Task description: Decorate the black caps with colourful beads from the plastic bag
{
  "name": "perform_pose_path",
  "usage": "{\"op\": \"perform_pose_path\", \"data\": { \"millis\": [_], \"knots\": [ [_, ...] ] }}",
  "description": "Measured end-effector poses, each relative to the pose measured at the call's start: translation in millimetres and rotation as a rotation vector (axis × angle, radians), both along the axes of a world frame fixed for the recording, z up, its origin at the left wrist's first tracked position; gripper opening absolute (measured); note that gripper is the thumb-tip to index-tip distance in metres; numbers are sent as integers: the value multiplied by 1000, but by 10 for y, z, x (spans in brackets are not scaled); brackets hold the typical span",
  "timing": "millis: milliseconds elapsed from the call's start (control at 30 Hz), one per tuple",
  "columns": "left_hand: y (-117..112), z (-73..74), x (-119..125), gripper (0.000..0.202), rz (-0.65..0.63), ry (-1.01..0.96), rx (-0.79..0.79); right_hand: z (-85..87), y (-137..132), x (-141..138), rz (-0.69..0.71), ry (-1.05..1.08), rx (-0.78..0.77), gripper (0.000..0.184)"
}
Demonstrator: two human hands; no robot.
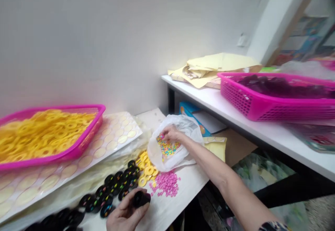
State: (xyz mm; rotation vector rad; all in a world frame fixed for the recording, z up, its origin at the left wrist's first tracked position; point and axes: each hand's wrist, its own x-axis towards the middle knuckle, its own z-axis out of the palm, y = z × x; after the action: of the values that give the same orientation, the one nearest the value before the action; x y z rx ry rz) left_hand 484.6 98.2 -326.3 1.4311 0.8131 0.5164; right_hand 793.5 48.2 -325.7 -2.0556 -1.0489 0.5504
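My left hand (128, 211) is closed around a small black round plastic piece (141, 199) with a hollow, cup-like top, held above the front of the table. My right hand (170, 134) reaches into a white plastic bag (187, 156), its bent fingers at the small multicoloured beads (167, 148) inside; whatever they pinch is too small to make out. In front of the bag lies a heap of pink beads (169, 184). Yellow rings (148, 170) are piled beside it. Rows of black round pieces (115, 182) with coloured bits inside stand left of the rings.
A pink basket (86, 142) full of yellow rings sits at left on sheets printed with circles (123, 138). To the right, a higher white table (199, 93) carries another pink basket (248, 107) with dark pieces and folded yellow paper (222, 63). Plastic bags lie beneath it.
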Motion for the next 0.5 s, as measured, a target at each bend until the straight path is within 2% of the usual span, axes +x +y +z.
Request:
{"op": "perform_pose_path", "data": {
  "millis": [100,167,233,333,400,500],
  "knots": [
    [84,97,393,46,-135,-36,26,48,-156,-46,-32,132,161,19],
    [100,132,615,47,-164,-48,120,77,-270,-109,-34,213,237,22],
    [77,136,758,45,-161,-30,262,114,-393,-223,3,330,327,26],
    [10,98,843,37,-161,-1,454,218,-567,-447,142,453,429,26],
    [-39,59,855,32,-182,0,516,315,-660,-589,270,322,385,19],
    [-113,-1,850,30,-219,4,556,450,-756,-766,418,-124,274,12]
  ]
}}
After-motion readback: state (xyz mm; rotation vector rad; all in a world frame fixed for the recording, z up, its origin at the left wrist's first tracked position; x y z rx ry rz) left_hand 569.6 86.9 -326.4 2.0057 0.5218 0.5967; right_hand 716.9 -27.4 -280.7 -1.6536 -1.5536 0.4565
